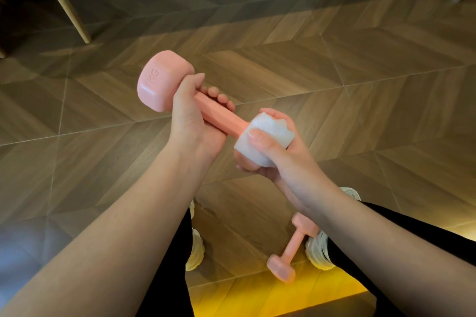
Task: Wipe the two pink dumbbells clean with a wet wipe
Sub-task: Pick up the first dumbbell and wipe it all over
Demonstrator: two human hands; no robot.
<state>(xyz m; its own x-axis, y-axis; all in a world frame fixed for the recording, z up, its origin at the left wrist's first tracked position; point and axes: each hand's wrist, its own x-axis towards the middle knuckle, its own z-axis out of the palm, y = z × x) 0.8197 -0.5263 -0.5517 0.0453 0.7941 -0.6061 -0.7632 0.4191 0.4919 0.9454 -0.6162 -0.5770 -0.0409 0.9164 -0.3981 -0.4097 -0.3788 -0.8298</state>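
Held above the floor (334, 85), the dumbbell (219, 113) runs far-left to near-right: the left hand (190, 121) curls its fingers round the handle, the right hand (278, 159) clamps the wipe (268, 134) over the near head.

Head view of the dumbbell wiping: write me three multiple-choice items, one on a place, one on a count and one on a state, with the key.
1. Where does the loose dumbbell lie?
A. on a shelf
B. on the floor beside the right shoe
C. on a chair

2. How many pink dumbbells show?
A. three
B. one
C. two

3. How is the wet wipe?
A. wrapped over one end of the held dumbbell, gripped by the right hand
B. spread flat on the floor
C. folded in its pack

Key:
1 B: it lies by the feet.
2 C: one is held, one is down.
3 A: the left hand grips the handle and the wipe covers the near end.
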